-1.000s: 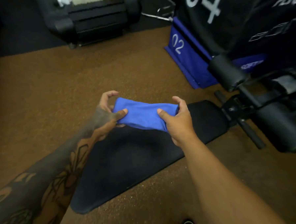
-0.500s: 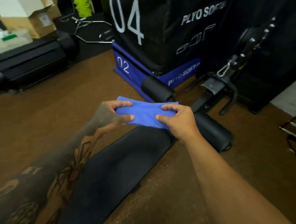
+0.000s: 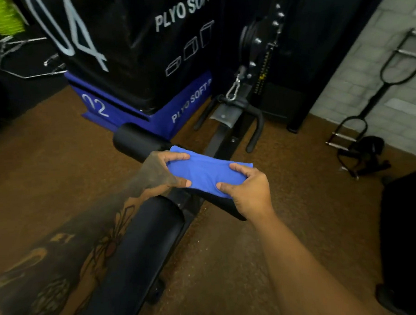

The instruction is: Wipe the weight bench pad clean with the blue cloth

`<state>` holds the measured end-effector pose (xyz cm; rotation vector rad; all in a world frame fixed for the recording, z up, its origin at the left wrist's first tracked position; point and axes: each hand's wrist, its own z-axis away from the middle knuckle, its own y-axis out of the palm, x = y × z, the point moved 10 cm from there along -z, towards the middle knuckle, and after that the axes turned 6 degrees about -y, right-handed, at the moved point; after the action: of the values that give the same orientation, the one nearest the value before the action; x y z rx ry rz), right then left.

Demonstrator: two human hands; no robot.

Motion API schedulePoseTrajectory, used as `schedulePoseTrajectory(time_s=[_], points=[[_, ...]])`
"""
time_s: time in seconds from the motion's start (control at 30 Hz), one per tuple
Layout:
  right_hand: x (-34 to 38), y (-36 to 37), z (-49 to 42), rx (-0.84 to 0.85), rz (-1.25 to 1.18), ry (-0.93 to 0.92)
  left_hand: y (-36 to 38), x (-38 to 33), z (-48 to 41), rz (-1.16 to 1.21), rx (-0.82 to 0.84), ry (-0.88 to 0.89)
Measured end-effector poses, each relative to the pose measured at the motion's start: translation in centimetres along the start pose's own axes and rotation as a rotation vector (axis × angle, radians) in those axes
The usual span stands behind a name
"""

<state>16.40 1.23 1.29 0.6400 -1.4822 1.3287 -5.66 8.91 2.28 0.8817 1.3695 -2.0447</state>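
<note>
We are holding the blue cloth (image 3: 206,173) stretched between both hands, just above the far end of the weight bench pad (image 3: 135,252). Left hand (image 3: 160,170) is pinching the cloth's 9 o'clock end, thumb under and fingers over; right hand (image 3: 248,187) is gripping the 3 o'clock end the same way. The cloth is looking folded into a narrow band, and we are judging it as hovering, not yet pressed onto the pad, though contact under the fold is hidden. The pad is running from the hands toward 7 o'clock, long and dark, with a foam roller (image 3: 138,143) sitting at 11 o'clock of the cloth and the bench frame (image 3: 227,132) at 1 o'clock. Plyo boxes (image 3: 134,52) are standing at 12 o'clock, close behind. Risks from here, as we are reading it: the two-hand pinch is giving only a narrow contact strip, so strokes may be leaving unwiped lanes along the pad edges; the fold may be opening up mid-stroke and dragging on the brown floor (image 3: 46,165), picking up grit; starting this far up, we may be wiping the roller or frame instead of the pad. Nothing is showing which part of the pad is already clean.
</note>
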Motion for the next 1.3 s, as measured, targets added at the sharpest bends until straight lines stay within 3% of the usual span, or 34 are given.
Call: schedulePoseTrajectory(time_s=[0.27,0.6,0.7,0.8,0.87,1.03,1.3], points=[[-6.8,-1.8,-0.3,-0.141,0.088,0.205,7.5,0.1,-6.2,-0.132,0.259,0.074],[-7.2,-0.8,-0.3,-0.146,0.257,0.224,9.0,2.1,-7.3,-0.173,0.25,0.069],[-6.6,-0.8,0.1,-0.087,0.513,0.229,8.7,2.2,-6.9,-0.289,0.241,0.137],[-3.9,-1.4,0.1,-0.149,0.835,0.085,8.2,0.1,-6.1,-0.638,0.087,0.361],[-3.3,-0.2,-0.3,-0.086,0.842,-0.002,8.4,-1.7,-5.3,-0.672,0.054,0.466],[-6.8,3.0,-0.3,0.148,0.94,0.019,12.3,0.2,-5.3,-0.884,0.222,0.511],[-7.8,3.4,0.0,0.199,0.949,0.054,13.2,1.1,-5.4,-0.932,0.26,0.5]])
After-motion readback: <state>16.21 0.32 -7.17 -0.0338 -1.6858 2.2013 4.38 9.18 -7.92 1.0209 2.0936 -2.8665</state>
